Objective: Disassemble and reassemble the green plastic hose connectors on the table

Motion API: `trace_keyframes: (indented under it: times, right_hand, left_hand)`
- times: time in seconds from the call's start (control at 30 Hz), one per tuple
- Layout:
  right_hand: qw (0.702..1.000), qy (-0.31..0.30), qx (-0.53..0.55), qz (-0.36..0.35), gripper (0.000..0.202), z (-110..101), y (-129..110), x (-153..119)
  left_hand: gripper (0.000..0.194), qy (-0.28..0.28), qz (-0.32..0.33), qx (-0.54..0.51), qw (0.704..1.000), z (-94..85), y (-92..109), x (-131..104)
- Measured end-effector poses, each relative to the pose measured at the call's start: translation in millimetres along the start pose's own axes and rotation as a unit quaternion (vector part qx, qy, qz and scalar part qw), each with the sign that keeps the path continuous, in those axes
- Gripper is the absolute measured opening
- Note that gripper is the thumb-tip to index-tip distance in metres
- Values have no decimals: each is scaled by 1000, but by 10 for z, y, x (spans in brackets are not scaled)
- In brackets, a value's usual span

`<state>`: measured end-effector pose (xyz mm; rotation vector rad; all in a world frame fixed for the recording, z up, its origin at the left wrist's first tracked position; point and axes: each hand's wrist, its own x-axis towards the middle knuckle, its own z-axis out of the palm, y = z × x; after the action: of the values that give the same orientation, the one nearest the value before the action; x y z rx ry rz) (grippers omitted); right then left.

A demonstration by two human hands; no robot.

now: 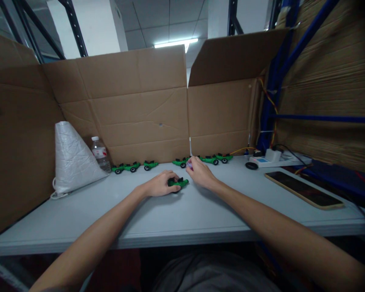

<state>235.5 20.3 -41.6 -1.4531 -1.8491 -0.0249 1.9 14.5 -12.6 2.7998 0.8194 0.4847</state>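
Two bare hands work over the bench (pixel 231 209). The left hand (pixel 159 185) has its grip closed around a green toy car (pixel 182 183), which is near the middle of the bench, in front of a row of similar green cars (pixel 209 160). The right hand (pixel 200 172), just beyond it, has its grip pinched on a slim tool (pixel 190 147), pale shaft pointing upward.

The step in hand looks like steadying the car while readying the tool; the next move seems to call for a firm left hold and for turning the shaft down toward the car.

The right fingers cover most of the tool's handle, leaving a purplish patch, so its kind is uncertain. The left hand hides part of the car, and whether its wheels touch the bench cannot be told. The right hand also blocks part of the row, whose finer details are too small to read.
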Motion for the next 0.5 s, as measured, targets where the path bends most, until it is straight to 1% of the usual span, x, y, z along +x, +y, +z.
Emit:
trace_keyframes:
  times: [0.1,0.17,0.2,0.27,0.37,0.5]
  right_hand:
    - [993,83,74,-37,10,-29,-26,43]
    - [981,117,139,-62,13,-61,-59,51]
    - [975,123,172,-74,15,-79,-82,45]
    - [963,116,231,-81,19,-114,-141,15]
    - [946,89,301,-83,23,-157,-237,-51]
    - [930,76,346,-101,26,-197,-324,-115]
  left_hand:
    - [36,-3,9,2,1000,2,-11,5]
    - [33,-8,18,-1,1000,11,-8,6]
    - [32,-10,23,-4,1000,19,-1,6]
    - [32,-4,31,-8,999,38,21,8]
    - [36,19,37,-6,999,67,62,17]
    - [43,22,41,-4,999,80,101,40]
